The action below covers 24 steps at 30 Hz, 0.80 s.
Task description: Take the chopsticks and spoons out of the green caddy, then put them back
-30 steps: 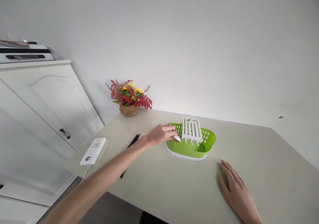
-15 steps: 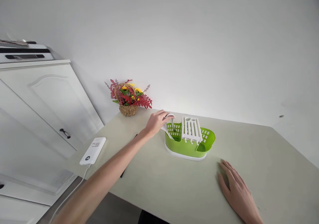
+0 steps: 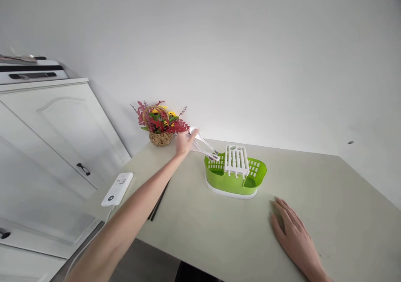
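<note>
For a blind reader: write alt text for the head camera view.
A person's left hand holds white spoons in the air above a green cutlery drainer on a pale table. The right hand rests flat on the table; a flower basket, black chopsticks and a white power bank lie further left.

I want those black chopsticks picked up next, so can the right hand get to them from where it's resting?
Probably not easily: the right hand lies flat far right, the black chopsticks under the left forearm.

Green slotted plastic cutlery drainer (image 3: 233,179) sits mid-worktop (image 3: 219,232); woven flower basket (image 3: 161,138) behind-left, white power bank (image 3: 117,189) far left, black chopsticks (image 3: 158,202) between.
</note>
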Each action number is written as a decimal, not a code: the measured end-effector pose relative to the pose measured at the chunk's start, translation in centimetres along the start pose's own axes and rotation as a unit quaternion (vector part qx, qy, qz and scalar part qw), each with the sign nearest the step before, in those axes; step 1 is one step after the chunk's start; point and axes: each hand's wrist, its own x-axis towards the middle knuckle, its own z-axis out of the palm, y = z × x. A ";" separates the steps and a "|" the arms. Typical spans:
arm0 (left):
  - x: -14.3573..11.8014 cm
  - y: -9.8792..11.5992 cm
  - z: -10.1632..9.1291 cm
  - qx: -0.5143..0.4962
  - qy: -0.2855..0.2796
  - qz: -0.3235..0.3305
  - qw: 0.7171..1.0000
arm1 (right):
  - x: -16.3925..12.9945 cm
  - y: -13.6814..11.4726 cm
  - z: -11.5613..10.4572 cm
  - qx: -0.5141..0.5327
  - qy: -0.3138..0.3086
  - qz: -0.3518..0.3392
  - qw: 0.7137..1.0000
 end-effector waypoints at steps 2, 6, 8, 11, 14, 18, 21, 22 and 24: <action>0.4 -1.5 -0.8 -0.019 0.010 -0.083 0.996 | 0.0 0.0 0.0 0.000 -0.002 -0.001 1.000; 0.5 -4.7 -3.5 -0.067 -0.074 -0.232 0.968 | -0.1 0.1 0.0 0.001 -0.003 -0.002 1.000; 0.0 -5.8 -5.0 -0.070 -0.135 -0.249 0.956 | -0.1 0.1 0.0 0.000 -0.002 -0.002 1.000; -1.3 -6.9 -6.9 -0.042 -0.261 -0.245 0.933 | -0.1 0.1 0.0 0.000 -0.004 0.002 1.000; -2.5 -7.4 -7.6 0.029 -0.403 -0.175 0.898 | -0.2 0.1 -0.1 -0.001 -0.008 0.005 1.000; -3.6 -8.0 -7.0 0.090 -0.472 -0.076 0.873 | -0.2 0.0 -0.1 0.000 -0.007 -0.002 1.000; -4.4 -8.5 -6.2 0.108 -0.478 -0.047 0.870 | -0.2 0.0 -0.2 0.004 -0.005 -0.001 1.000; -4.7 -8.6 -6.0 0.112 -0.476 -0.043 0.871 | -0.2 0.0 -0.2 0.005 -0.004 -0.001 1.000; -5.2 -8.9 -5.8 0.113 -0.473 -0.038 0.873 | -0.2 0.0 -0.2 0.006 -0.003 -0.001 1.000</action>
